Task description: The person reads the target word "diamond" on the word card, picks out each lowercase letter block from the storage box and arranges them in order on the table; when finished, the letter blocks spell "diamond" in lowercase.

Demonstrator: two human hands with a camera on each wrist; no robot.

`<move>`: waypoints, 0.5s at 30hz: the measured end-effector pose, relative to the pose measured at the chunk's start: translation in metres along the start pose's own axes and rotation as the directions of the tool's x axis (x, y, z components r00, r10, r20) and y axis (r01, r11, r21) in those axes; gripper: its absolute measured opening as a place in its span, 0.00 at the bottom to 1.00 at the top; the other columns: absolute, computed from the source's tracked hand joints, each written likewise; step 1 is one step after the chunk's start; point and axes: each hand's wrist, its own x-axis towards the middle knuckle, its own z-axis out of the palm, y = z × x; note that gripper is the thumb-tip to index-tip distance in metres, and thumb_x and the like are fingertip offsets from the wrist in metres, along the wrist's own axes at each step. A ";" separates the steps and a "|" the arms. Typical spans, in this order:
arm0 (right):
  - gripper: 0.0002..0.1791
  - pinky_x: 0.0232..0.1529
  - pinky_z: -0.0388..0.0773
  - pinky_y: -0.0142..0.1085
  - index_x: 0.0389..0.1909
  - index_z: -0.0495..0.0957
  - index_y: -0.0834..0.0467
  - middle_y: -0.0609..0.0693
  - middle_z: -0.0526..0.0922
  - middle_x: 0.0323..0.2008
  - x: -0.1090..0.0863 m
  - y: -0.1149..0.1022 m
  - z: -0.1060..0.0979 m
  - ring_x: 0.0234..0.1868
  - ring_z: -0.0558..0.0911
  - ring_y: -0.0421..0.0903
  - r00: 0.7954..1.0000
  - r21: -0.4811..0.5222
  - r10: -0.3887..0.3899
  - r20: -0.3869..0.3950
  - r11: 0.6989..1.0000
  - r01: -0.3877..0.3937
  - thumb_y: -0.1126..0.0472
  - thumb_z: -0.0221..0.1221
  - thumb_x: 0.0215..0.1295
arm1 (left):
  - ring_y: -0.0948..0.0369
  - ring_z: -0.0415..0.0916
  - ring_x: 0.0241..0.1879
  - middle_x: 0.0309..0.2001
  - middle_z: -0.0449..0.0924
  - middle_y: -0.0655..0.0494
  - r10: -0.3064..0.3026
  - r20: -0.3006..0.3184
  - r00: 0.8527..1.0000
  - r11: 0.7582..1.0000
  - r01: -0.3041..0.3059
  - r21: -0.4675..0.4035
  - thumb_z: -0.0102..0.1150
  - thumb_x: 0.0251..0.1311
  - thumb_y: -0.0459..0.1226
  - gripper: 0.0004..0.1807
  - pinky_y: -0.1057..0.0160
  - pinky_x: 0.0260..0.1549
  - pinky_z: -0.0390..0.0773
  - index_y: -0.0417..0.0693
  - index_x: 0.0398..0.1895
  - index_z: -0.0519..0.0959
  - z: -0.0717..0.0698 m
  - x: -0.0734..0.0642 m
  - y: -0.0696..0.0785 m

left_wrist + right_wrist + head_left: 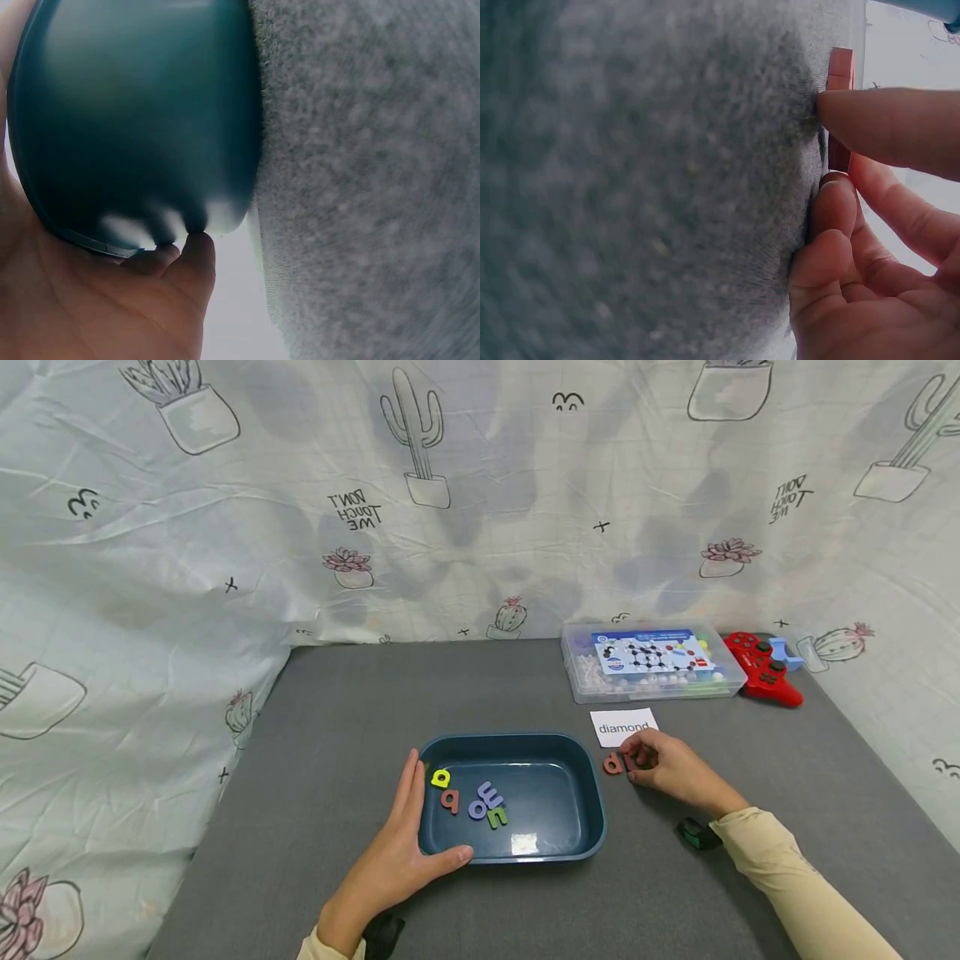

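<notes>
Left of the right hand (pixel 675 770) lies a red letter d (pixel 618 763), farther left a dark-blue rectangular tray (pixel 543 802); just beyond the hand, a white rectangular card (pixel 626 718).

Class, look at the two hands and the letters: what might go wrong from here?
The right hand, pinching a letter, is close to the red d and might nudge it crooked. The nearby card could get bumped. In the tray, the tilted green letter might be confused between n and u.
</notes>
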 end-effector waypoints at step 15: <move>0.21 0.38 0.74 0.34 0.55 0.82 0.65 0.51 0.80 0.40 -0.003 0.004 0.001 0.40 0.76 0.47 1.000 0.065 -0.008 0.005 0.998 0.008 0.73 0.72 0.60 | 0.42 0.40 0.84 0.86 0.18 0.68 -0.003 0.005 1.000 1.000 0.003 0.000 0.76 0.55 0.65 0.74 0.25 0.69 0.57 0.56 0.89 0.33 -0.001 0.000 0.000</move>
